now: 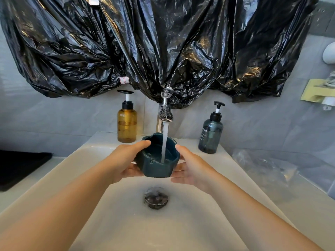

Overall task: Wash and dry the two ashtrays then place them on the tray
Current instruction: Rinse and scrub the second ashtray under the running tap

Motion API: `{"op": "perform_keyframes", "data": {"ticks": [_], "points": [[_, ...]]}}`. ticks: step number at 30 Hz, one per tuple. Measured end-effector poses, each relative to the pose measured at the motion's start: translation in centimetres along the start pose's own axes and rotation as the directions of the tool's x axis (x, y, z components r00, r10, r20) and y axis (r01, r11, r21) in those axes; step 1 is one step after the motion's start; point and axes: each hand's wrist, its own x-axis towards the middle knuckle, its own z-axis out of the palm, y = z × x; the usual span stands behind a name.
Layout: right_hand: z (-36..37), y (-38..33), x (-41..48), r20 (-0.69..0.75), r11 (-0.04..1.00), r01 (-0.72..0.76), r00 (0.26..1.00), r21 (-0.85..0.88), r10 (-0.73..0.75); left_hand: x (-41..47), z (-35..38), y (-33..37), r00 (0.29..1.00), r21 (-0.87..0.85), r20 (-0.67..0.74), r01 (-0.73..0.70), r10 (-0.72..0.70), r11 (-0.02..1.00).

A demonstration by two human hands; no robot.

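Head view: holding a dark teal ashtray (156,166) above the sink (181,223), right under the running faucet (165,113), catching the stream in its bowl. Gripping it from 9 o'clock with the left hand (125,163), fingers curled beneath, thumb lying along the rim. Bracing it from 3 o'clock with the right hand (192,171), fingers straight, thumb tip touching the rim. Hovering it midway between both hands, drain (156,197) at 6 o'clock.
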Motion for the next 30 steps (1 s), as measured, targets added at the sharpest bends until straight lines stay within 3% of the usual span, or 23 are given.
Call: {"op": "perform_keyframes", "data": {"ticks": [3, 7, 10, 14, 16, 18, 21, 25, 28, 30], "points": [[-0.9, 0.2, 0.4, -0.016, 0.966, 0.065, 0.997, -0.249, -0.071, 0.1, 0.1, -0.3, 0.996, 0.127, -0.067, -0.058, 0.067, 0.99], [-1.2, 0.8, 0.4, 0.086, 0.955, 0.138, 0.989, -0.263, -0.119, 0.4, 0.5, -0.8, 0.977, 0.326, -0.118, -0.133, 0.18, 0.936], [-1.0, 0.8, 0.5, 0.158, 0.935, 0.217, 0.971, -0.279, -0.178, 0.6, 0.7, -0.8, 0.958, 0.352, -0.147, -0.182, 0.246, 0.918], [-0.6, 1.1, 1.0, 0.119, 0.902, 0.246, 0.969, -0.354, -0.217, 0.6, 0.8, -1.0, 0.947, 0.357, -0.156, -0.21, 0.28, 0.91], [-0.2, 1.4, 1.0, 0.097, 0.906, 0.24, 0.971, -0.349, -0.22, 0.7, 0.8, -1.0, 0.96, 0.358, -0.134, -0.184, 0.246, 0.915], [0.0, 1.6, 0.9, 0.043, 0.939, 0.187, 0.982, -0.288, -0.182, 0.5, 0.4, -0.6, 0.986, 0.254, -0.05, -0.142, 0.16, 0.957], [-0.2, 1.7, 1.5, -0.025, 0.992, 0.087, 0.996, -0.089, -0.09, 0.2, 0.1, -0.2, 0.995, 0.178, 0.083, -0.075, 0.061, 0.981], [-0.2, 1.3, 1.4, 0.015, 0.989, 0.019, 1.0, 0.148, -0.022, 0.8, 0.9, -0.9, 0.993, 0.196, -0.06, -0.088, 0.101, 0.977], [-0.5, 1.4, 1.0, 0.073, 1.0, -0.015, 0.997, 0.013, 0.014, 1.0, 1.0, -1.0, 0.969, 0.156, -0.159, -0.166, 0.191, 0.974], [-0.8, 1.3, 1.0, 0.066, 0.992, 0.018, 0.998, -0.123, -0.01, 0.9, 0.9, -0.8, 0.94, 0.256, -0.209, -0.213, 0.269, 0.943]]}}
